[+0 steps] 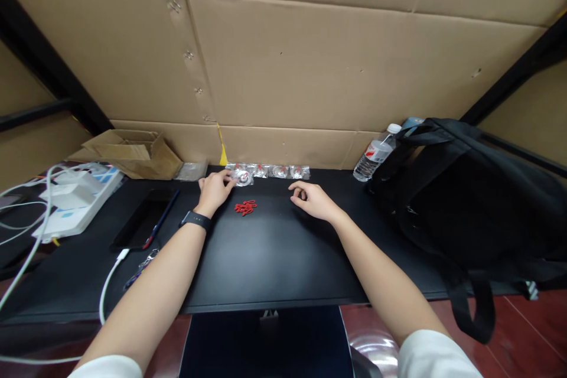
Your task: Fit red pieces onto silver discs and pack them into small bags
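Note:
At the back of the black table, my left hand (pixel 215 191), with a dark watch band on the wrist, pinches the edge of a small clear plastic packet (pixel 243 177). Inside that packet shows something round and white with a red part. Similar packets (pixel 280 172) lie in a row along the cardboard wall to its right. A small heap of red cords or bands (pixel 245 207) rests on the tabletop between my hands. My right hand (pixel 310 199) is held to the right of the heap, fingers loosely curled and apart, holding nothing.
Left side: a brown paper bag (pixel 133 150), flat clear bags (pixel 191 171), a white power strip (pixel 80 204) with cables, a dark phone (pixel 144 218), a pen (pixel 162 218) and a keychain (pixel 140 270). Right side: a water bottle (pixel 376 153) and a black backpack (pixel 469 207).

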Available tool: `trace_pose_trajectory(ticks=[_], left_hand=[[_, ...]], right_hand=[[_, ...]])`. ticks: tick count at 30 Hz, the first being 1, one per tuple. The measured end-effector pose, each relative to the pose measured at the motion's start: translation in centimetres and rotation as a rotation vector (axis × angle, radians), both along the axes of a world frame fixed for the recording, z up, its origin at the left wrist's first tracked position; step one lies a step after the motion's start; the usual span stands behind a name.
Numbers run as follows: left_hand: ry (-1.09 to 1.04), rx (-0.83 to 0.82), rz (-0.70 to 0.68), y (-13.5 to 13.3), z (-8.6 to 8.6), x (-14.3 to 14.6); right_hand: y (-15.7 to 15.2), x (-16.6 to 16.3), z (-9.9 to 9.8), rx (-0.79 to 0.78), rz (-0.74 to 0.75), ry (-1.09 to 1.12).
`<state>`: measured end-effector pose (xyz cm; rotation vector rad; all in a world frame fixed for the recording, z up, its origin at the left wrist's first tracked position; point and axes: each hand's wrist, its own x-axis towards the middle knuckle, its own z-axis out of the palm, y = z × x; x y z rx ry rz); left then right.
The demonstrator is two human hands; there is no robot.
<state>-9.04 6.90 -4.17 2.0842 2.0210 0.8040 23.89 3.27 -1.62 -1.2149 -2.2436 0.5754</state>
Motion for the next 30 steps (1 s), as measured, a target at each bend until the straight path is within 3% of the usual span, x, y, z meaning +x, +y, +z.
trace_pose_trajectory(ticks=[4, 6, 11, 13, 18, 24, 30], left_hand=[[0.032, 0.101, 0.124, -0.1, 0.1, 0.5], [0.042, 0.129, 0.112, -0.4, 0.7, 0.8], [0.069, -0.004, -0.402, -1.5, 2.2, 1.5], [0.085, -0.042, -0.475, -2.1, 2.6, 2.0], [0.149, -0.147, -0.472, -2.8, 2.8, 2.7], [0.135, -0.192, -0.431, -2.7, 1.5, 2.9], [0.149, -0.090, -0.405, -3.2, 1.4, 3.8]], right_hand=[[0.0, 0.4, 0.4, 0.083, -0.043, -0.070], [0.1, 1.0, 0.6, 0.149, -0.094, -0.147], [0.5, 2.9, 0.6, 0.100, -0.216, -0.381], [0.8, 3.5, 0.4, 0.048, -0.212, -0.416], [1.7, 4.2, -0.4, 0.039, -0.200, -0.371], [2.0, 4.5, -0.6, 0.037, -0.179, -0.300], [1.5, 4.3, 0.3, 0.065, -0.156, -0.257]])
